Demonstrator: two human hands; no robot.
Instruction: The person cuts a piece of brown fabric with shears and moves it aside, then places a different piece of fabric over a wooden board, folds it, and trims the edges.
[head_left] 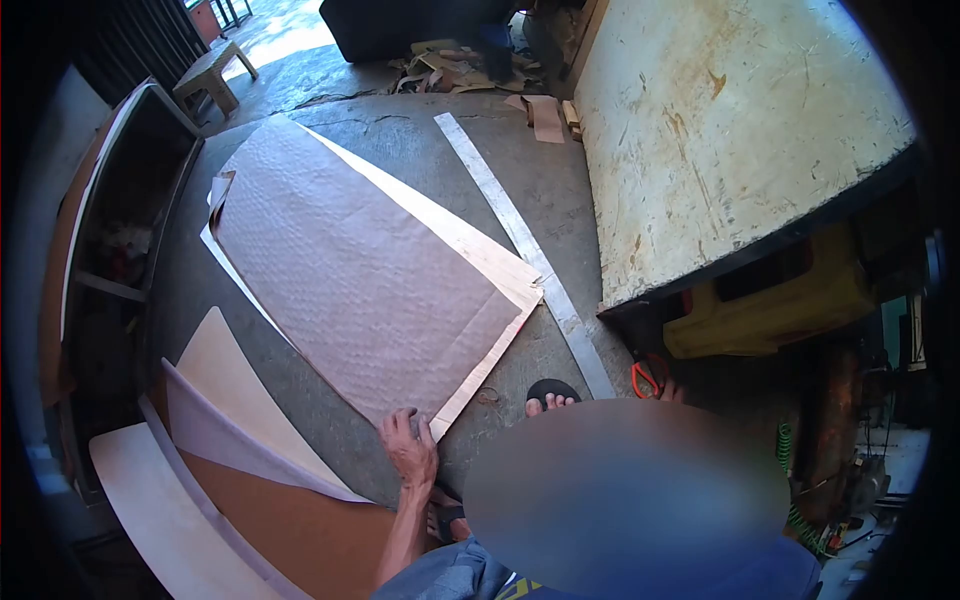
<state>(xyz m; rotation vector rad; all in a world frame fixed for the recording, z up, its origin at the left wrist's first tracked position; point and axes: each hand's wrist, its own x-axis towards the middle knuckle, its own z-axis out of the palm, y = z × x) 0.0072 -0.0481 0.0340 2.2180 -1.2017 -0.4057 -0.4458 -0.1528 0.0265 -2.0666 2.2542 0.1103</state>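
Observation:
My left hand [408,446] rests on the near corner of a large brown-mauve textured sheet [350,260], its fingers spread out and lying flat on the edge. The sheet lies over a pale backing sheet [470,245] that shows along its right and lower edges. At its far left, the textured sheet curls up. Orange-handled scissors [645,379] are on the right, beside a bit of skin partly covered by a blurred patch. Whether that skin is my right hand or a foot, I cannot make out.
A long metal straightedge [520,235] lies right of the sheets. Rolled and folded sheets [270,500] are at lower left. A worn table [740,140] stands on the right, a dark cabinet [125,220] on the left. Beyond are a small stool [212,78] and scraps [465,72].

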